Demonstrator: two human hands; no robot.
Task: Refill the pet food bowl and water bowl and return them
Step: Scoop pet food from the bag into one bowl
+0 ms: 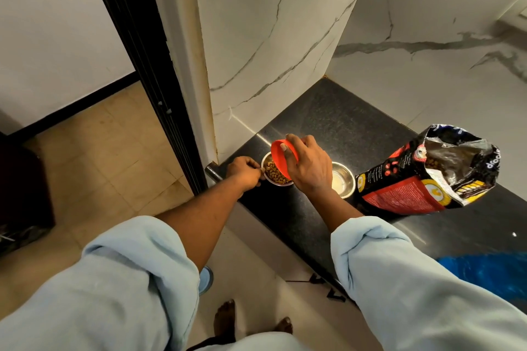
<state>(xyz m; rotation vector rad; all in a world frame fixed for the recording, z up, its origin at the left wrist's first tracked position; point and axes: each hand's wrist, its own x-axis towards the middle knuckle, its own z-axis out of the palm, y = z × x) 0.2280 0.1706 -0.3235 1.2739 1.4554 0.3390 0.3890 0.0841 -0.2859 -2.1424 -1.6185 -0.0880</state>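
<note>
We stand at a black granite counter (328,122) set into a corner of white, grey-veined marble walls (256,37). Our right hand (309,167) is closed around an orange cup (281,158), thumb inside its mouth and fingers wrapped over its back; the cup is tipped on its side just above the food bowl (278,169). That small steel bowl sits near the counter's front left corner and holds brown kibble (275,174). Our left hand (245,172) pinches the bowl's left rim between fingertips and thumb, steadying it on the stone.

Just to the right, partly hidden behind our right wrist, a second steel bowl (343,179) rests on the counter; we cannot tell whether it holds water, though its inside shines pale. Beside that bowl, nearly touching it, a black, red and yellow pet food bag (422,177) lies slumped with its crumpled mouth open, kibble showing inside. A blue patch (484,271) shows at the counter's near right edge.

To the left, a dark door frame (148,74) borders the wall's end, with beige floor tiles (99,151) beyond. Our rolled pale blue sleeves (137,271) fill the foreground, and bare feet (225,319) show on the floor below.
</note>
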